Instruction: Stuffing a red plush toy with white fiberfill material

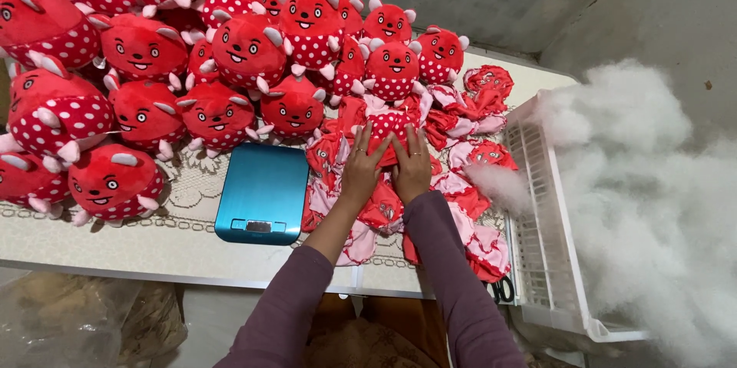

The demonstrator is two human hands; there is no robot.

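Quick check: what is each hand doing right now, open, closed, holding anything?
Left hand: open, fingers spread flat on the unstuffed red toy skin.
Right hand: open, palm down on the same skin, not gripping.

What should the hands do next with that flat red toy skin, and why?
Probably lift the top skin off the pile. Both the left hand and the right hand lie flat on it, not yet gripping, and it is limp and unstuffed. White fluff waits in the basket at the right, and the blue scale sits bare at the left.
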